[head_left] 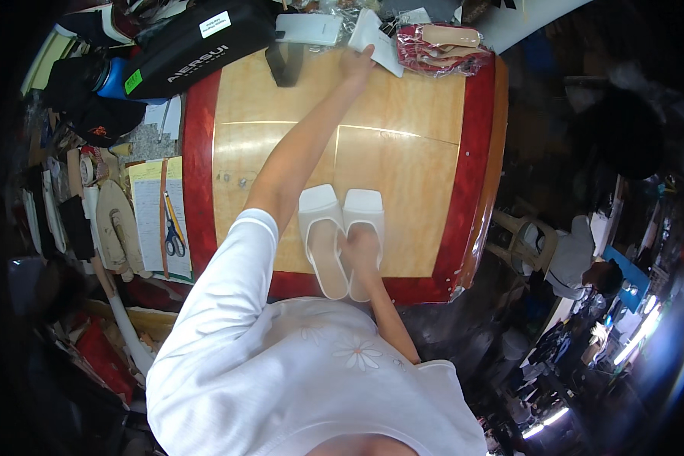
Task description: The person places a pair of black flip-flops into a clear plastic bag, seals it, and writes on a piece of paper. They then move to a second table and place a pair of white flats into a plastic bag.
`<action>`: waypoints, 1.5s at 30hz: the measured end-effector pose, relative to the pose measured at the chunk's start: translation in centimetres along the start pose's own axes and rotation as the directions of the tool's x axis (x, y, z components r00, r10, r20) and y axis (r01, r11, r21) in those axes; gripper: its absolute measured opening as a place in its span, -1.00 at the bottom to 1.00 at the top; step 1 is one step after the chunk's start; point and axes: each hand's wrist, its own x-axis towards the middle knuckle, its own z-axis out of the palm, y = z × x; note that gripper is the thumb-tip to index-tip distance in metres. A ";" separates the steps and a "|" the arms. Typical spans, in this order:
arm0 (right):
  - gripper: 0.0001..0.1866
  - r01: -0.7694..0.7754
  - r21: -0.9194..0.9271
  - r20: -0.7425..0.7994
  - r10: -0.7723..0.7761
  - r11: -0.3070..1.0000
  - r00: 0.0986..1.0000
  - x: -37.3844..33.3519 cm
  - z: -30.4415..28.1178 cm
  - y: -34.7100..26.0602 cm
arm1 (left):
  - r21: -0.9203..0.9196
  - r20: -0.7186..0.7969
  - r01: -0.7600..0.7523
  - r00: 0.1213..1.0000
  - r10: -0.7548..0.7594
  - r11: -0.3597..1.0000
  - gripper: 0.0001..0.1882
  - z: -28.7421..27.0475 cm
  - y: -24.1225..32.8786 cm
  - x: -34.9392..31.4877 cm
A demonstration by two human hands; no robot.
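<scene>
A pair of white square-toed slide sandals with pale beige insoles is near the front edge of the table, toes facing away from me; the left sandal [321,199] and the right sandal [364,201] sit side by side. My right hand [363,248] is closed on their inner edges, lying over the right insole; its fingers are slightly blurred. Stretched to the far edge, my left hand [356,67] grips the near side of a flat white packet [380,49], thumb on top. Part of that packet lies among other things there.
The wooden table [403,163] has a red border. Along its far side are a red clear-wrapped pack of sandals [442,52], a white box [308,29] and a long black case [205,53]. At left lie scissors [174,235] on a notepad [150,205]. Another person [574,262] is at right.
</scene>
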 end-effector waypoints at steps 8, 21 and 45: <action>-0.58 -0.012 -0.031 0.218 0.018 0.999 0.976 0.5 -1.5 0.5 | -0.044 -0.075 -0.427 0.903 0.424 0.903 -0.62 -7.7 7.6 -11.0; -0.43 0.144 0.845 -0.039 -0.209 0.514 0.977 1.2 -16.2 -15.4 | -0.428 0.314 -0.066 0.924 0.217 0.901 -0.62 -18.8 13.7 -33.9; -0.61 -0.088 0.901 0.135 -0.082 0.426 0.987 -5.7 5.5 -14.5 | 0.147 0.315 -0.054 0.949 0.005 0.988 -0.78 -37.3 4.4 -34.8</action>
